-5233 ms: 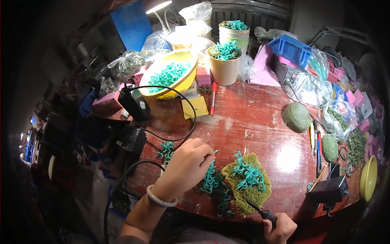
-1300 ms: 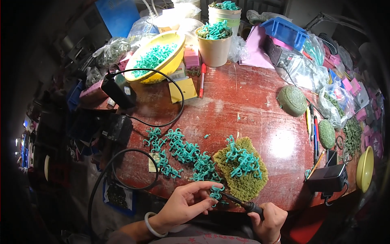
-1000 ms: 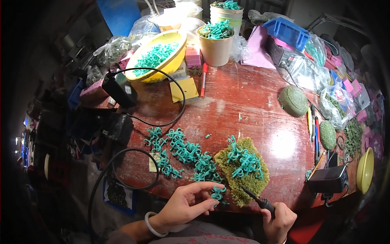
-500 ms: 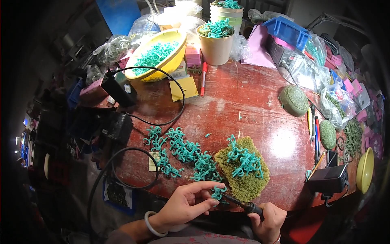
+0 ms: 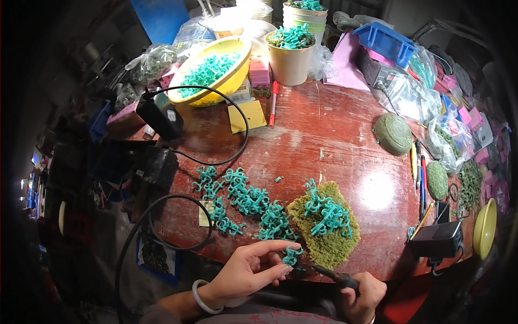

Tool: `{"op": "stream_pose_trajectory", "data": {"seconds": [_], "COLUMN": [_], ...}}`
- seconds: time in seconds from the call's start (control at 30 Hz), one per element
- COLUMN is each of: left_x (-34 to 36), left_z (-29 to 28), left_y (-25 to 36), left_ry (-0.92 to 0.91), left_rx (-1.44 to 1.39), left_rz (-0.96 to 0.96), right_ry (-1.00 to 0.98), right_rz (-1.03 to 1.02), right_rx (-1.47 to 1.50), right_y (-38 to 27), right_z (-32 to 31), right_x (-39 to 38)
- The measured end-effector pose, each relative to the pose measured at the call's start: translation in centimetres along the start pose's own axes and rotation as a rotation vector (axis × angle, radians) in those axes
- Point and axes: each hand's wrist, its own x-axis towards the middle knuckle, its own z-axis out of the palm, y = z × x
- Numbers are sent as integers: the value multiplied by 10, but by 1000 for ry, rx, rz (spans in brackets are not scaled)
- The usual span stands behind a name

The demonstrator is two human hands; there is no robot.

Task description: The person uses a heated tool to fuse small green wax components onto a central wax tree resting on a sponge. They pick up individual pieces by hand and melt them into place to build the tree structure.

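Note:
Near the table's front edge, my left hand (image 5: 253,270) pinches a small teal curly piece (image 5: 291,255), wax-like or plastic, between thumb and fingertips. To its right, my right hand (image 5: 365,296) is closed round the handle of a black soldering iron (image 5: 341,278). The iron's thin tip points left toward the held piece, with a gap between them. Just beyond the hands lies a mossy green sponge-like pad (image 5: 330,250) with a heap of teal pieces (image 5: 329,216) on it. More teal pieces (image 5: 245,198) spread in clumps across the tabletop to the left.
A yellow basin (image 5: 237,67) and a white bucket (image 5: 291,66), both with teal pieces, stand at the back. A red pen (image 5: 273,105) lies before them. Black cable (image 5: 245,137) loops over the left side. Green round lumps (image 5: 392,134), pens and a black box (image 5: 437,238) sit at right.
My right hand has drawn the iron slightly right and down, so its tip has come away from the teal piece. My left hand keeps its pinch in nearly the same place.

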Motion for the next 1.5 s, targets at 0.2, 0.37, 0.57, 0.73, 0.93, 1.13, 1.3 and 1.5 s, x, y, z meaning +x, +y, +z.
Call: {"op": "stream_pose_trajectory", "data": {"seconds": [0.2, 0.37, 0.57, 0.73, 0.93, 1.13, 1.3, 1.5], "left_x": [-3, -3, 11, 21, 27, 26, 19, 0], "left_z": [-3, -32, -35, -31, -28, -27, -32, -20], "left_y": [9, 5, 25, 25, 25, 32, 23, 20], "left_ry": [15, -112, 140, 426, 428, 447, 382, 24], "left_rx": [-5, -427, -63, 1083, 1181, 1098, 659, -321], "left_rz": [-44, 50, 159, 565, 542, 623, 501, -27], "right_ry": [-24, 41, 53, 62, 42, 36, 31, 44], "right_rz": [99, 80, 73, 50, 69, 57, 49, 52], "right_rx": [-308, -190, -222, -214, -230, -231, -237, -243], "right_y": [12, 17, 18, 17, 16, 16, 17, 17], "right_z": [-17, -10, -8, -7, -9, -10, -10, -10], "right_x": [-9, -11, -10, -10, -9, -9, -10, -11]}}
